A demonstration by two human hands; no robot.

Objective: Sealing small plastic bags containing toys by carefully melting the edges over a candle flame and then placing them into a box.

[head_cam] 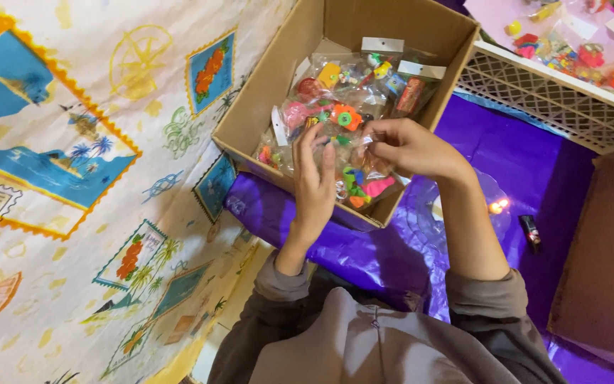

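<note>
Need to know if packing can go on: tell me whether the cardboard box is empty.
No, the cardboard box holds many clear bags of small colourful toys.

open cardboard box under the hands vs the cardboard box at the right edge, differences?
The open cardboard box sits fully in view; the box at the right edge is cut off by the frame. The open one is packed with clear bags of small colourful toys, with the left hand and right hand over it; the right one's contents are hidden. Both are plain brown cardboard resting on purple sheeting.
</note>
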